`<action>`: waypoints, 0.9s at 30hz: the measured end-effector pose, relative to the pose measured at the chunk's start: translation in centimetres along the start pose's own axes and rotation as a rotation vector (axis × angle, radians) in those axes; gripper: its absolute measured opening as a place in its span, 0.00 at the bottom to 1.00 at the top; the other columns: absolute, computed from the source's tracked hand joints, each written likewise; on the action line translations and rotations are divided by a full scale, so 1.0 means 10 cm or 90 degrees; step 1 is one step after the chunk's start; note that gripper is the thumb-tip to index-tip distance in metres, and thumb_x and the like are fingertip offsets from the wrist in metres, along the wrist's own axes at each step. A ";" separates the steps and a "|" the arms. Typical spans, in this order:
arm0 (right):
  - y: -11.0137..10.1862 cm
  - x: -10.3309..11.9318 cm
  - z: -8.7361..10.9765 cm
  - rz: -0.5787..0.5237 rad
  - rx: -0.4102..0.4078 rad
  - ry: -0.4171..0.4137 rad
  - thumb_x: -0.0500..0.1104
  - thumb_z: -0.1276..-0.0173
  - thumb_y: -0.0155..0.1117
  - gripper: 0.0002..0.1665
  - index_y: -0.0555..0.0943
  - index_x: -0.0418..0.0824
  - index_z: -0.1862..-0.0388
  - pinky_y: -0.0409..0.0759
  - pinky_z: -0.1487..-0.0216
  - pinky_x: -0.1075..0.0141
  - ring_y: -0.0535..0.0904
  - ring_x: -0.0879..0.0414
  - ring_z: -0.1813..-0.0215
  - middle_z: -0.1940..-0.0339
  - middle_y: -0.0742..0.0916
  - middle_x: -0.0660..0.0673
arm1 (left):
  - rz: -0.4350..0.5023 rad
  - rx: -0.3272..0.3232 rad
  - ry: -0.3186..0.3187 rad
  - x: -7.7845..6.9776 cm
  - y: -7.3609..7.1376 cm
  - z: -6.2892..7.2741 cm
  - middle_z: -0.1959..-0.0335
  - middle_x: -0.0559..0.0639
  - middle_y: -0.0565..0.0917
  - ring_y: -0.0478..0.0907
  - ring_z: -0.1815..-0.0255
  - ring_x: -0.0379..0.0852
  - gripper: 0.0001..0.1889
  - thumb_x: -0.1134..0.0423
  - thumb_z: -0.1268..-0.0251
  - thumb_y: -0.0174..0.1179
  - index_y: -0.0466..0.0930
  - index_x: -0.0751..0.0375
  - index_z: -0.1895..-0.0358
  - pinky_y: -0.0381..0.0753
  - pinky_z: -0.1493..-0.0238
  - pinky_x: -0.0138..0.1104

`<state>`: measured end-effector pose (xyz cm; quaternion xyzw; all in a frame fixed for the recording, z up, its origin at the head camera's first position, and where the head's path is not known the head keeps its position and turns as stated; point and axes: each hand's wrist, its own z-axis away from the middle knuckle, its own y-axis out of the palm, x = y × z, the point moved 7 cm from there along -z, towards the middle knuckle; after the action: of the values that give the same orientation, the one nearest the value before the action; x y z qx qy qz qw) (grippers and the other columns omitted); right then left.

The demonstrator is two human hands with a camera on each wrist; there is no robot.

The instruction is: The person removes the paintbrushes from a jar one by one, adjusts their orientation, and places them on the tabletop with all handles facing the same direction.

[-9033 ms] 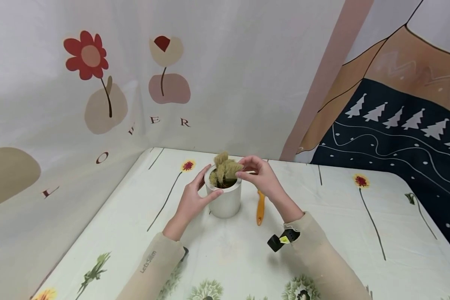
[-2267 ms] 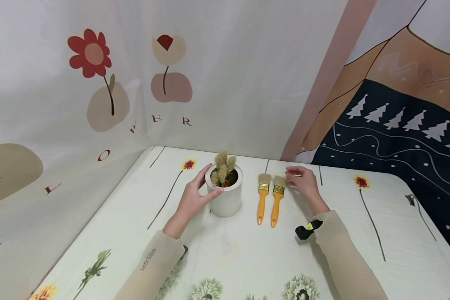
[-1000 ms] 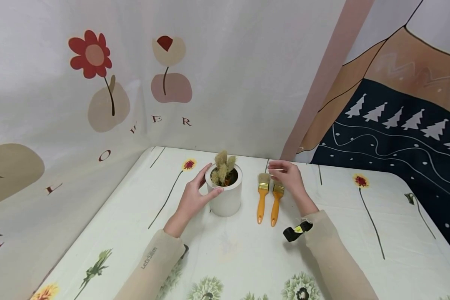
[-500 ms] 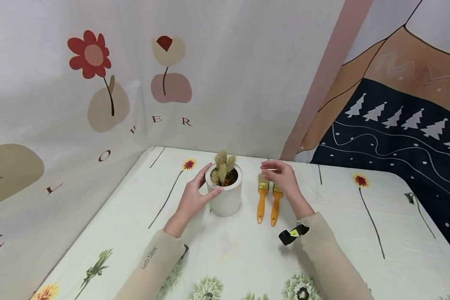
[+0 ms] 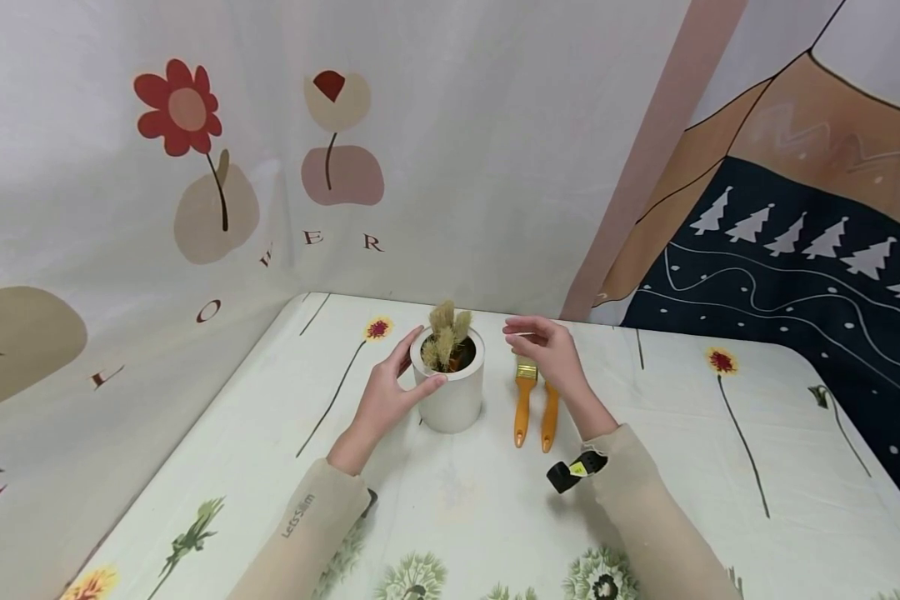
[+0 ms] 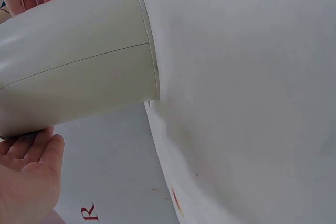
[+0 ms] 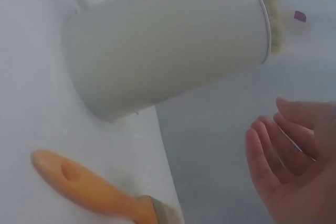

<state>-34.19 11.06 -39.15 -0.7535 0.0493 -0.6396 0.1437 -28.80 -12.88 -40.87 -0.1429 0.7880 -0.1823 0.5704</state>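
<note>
Has a pot [image 5: 450, 410] ahead on the table [image 5: 457, 517], with brushes [image 5: 443, 340] standing in it and the left hand [image 5: 385, 396] around its left side. Has two loose brushes [image 5: 522, 404] lying to its right, partly beneath the right hand [image 5: 553, 352].

Two long beige sleeves cover the arms: the left sleeve [image 5: 273, 550], bottom centre-left of the frame, bears slanting grey lettering [image 5: 297, 516], seemingly "Let's Slim", with a dark device edge [image 5: 372, 500] peeping from its cuff; the right sleeve [image 5: 656, 525], lower right, has a blocky black wrist camera [image 5: 562, 478] with a yellow label [image 5: 577, 470] at its cuff
</note>
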 end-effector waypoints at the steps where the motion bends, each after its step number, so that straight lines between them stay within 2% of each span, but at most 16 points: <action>1: 0.02 0.02 0.00 -0.002 0.003 -0.006 0.37 0.28 0.63 0.20 0.79 0.35 0.39 0.87 0.49 0.72 0.85 0.47 0.46 0.43 0.85 0.33 | 0.001 0.000 0.000 0.00 0.00 0.00 0.25 0.61 0.66 0.66 0.25 0.58 0.44 0.54 0.38 0.69 0.56 0.51 0.21 0.68 0.24 0.48; 6: 0.09 0.11 -0.01 -0.009 0.017 -0.041 0.39 0.29 0.65 0.20 0.81 0.37 0.40 0.86 0.44 0.69 0.83 0.45 0.41 0.43 0.86 0.36 | 0.002 0.000 -0.001 0.00 0.00 0.00 0.25 0.61 0.67 0.66 0.25 0.59 0.44 0.54 0.38 0.69 0.56 0.51 0.21 0.68 0.24 0.48; 9: 0.14 0.18 -0.01 -0.009 0.024 -0.064 0.40 0.30 0.66 0.19 0.81 0.37 0.41 0.85 0.40 0.64 0.82 0.45 0.40 0.42 0.86 0.37 | 0.004 0.001 0.000 -0.01 0.00 0.00 0.25 0.61 0.66 0.66 0.25 0.61 0.44 0.53 0.38 0.69 0.56 0.51 0.21 0.68 0.24 0.49; 13: 0.23 0.27 -0.01 -0.022 0.042 -0.100 0.39 0.29 0.65 0.21 0.79 0.36 0.39 0.83 0.36 0.57 0.81 0.44 0.37 0.40 0.84 0.36 | 0.007 0.004 -0.003 0.00 0.00 0.00 0.24 0.59 0.66 0.65 0.24 0.59 0.43 0.53 0.37 0.69 0.56 0.50 0.21 0.67 0.24 0.48; 20: 0.38 0.41 -0.01 -0.060 0.081 -0.164 0.34 0.29 0.62 0.24 0.75 0.35 0.34 0.79 0.32 0.53 0.77 0.39 0.33 0.34 0.80 0.36 | 0.011 0.004 -0.012 0.01 0.01 0.01 0.24 0.58 0.66 0.65 0.24 0.56 0.43 0.55 0.37 0.69 0.56 0.50 0.21 0.67 0.24 0.48; 24: 0.42 0.44 -0.01 -0.026 0.072 -0.170 0.34 0.30 0.64 0.23 0.77 0.35 0.36 0.81 0.35 0.52 0.80 0.41 0.38 0.38 0.82 0.36 | 0.009 0.001 -0.012 0.00 0.01 0.01 0.24 0.59 0.66 0.65 0.24 0.57 0.43 0.55 0.37 0.69 0.57 0.53 0.21 0.67 0.24 0.49; 27: 0.46 0.44 -0.02 0.018 0.060 -0.170 0.35 0.31 0.66 0.18 0.80 0.35 0.43 0.84 0.39 0.53 0.83 0.43 0.46 0.46 0.85 0.36 | 0.007 -0.002 -0.008 0.00 0.00 0.01 0.24 0.59 0.67 0.66 0.24 0.57 0.43 0.55 0.37 0.69 0.57 0.53 0.21 0.67 0.24 0.50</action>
<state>-33.08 5.56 -36.25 -0.8236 0.0104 -0.5331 0.1932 -28.73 -12.89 -40.85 -0.1404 0.7856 -0.1771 0.5760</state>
